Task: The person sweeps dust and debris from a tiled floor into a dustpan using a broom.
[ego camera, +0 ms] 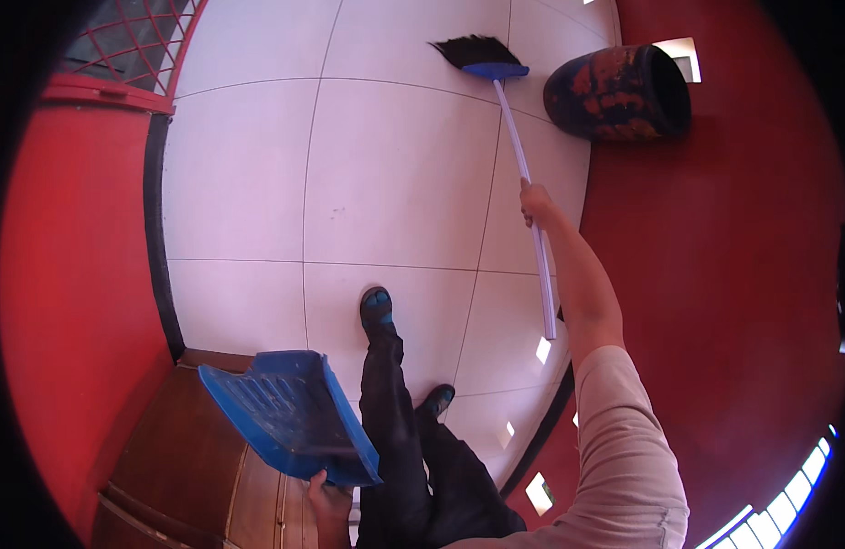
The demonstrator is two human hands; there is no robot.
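Note:
My right hand (536, 204) is closed round the pale handle of a broom (514, 127), about midway along it. The broom has a blue head and dark bristles, which lie over the white tiled floor at the top of the view, left of a barrel. At the lower left my left hand (329, 499) grips a blue plastic dustpan (292, 412) at its rear end. Grey smudges mark the dustpan, and its wide edge points to the upper left. Most of its handle is hidden.
A dark, red-stained barrel (594, 96) stands against the red wall (704, 274) at right. A brown wooden cabinet (182, 439) is at lower left, beside another red wall (79, 240). A red metal lattice gate (114, 96) is at upper left. My feet in sandals are on the tiles (395, 171).

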